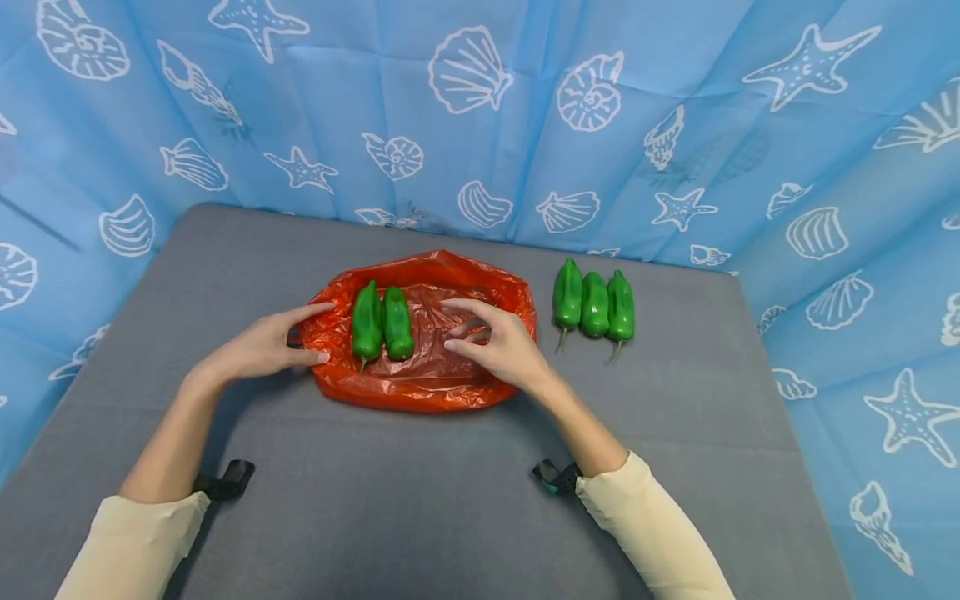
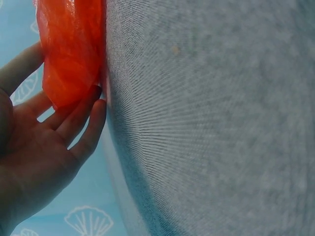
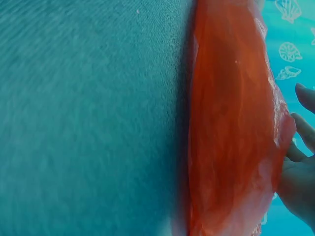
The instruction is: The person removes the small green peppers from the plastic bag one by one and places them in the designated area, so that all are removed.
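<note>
A red plastic bag [image 1: 420, 398] lies spread on the grey table with its rim raised all round. Two green peppers [image 1: 367, 323] stand side by side in its left half. My left hand [image 1: 258, 343] is at the bag's left end, thumb and fingers spread around the rim; in the left wrist view, its fingers [image 2: 83, 115] reach under and behind the red plastic. Over the bag's right half hovers my right hand [image 1: 498, 342], thumb and fingers apart and loosely bent, with nothing between them. The right wrist view has this hand [image 3: 300, 172] partly hidden by the bag's side.
Three more green peppers [image 1: 595, 305] lie in a row on the table [image 1: 420, 500], right of the bag. A blue curtain [image 1: 480, 125] with white shells and starfish hangs behind the table and along its sides. Both wrists wear black straps [image 1: 225, 482].
</note>
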Demonstrator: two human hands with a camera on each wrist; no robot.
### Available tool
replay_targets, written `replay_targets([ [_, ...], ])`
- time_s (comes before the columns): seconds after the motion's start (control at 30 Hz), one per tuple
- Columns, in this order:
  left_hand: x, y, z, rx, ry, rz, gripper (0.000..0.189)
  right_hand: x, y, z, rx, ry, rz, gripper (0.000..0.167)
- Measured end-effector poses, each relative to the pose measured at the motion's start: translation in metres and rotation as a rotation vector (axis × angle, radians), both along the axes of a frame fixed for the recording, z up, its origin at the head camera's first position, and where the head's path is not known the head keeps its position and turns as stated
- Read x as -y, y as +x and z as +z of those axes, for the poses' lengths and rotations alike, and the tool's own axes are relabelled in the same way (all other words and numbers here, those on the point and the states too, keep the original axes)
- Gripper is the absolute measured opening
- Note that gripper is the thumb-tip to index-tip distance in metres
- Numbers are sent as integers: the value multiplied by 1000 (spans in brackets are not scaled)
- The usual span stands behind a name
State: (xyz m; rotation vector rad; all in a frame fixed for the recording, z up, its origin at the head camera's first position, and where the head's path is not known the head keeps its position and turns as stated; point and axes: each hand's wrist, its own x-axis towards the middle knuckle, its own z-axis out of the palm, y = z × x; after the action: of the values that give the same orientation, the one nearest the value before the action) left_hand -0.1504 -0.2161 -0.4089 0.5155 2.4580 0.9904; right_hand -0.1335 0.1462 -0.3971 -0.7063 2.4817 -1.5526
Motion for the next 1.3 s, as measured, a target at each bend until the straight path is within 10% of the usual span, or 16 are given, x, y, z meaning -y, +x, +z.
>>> replay_targets([
  [1.3, -1, -1, 1, 7, -6, 3, 76, 58, -14, -19, 79, 278, -25, 56],
])
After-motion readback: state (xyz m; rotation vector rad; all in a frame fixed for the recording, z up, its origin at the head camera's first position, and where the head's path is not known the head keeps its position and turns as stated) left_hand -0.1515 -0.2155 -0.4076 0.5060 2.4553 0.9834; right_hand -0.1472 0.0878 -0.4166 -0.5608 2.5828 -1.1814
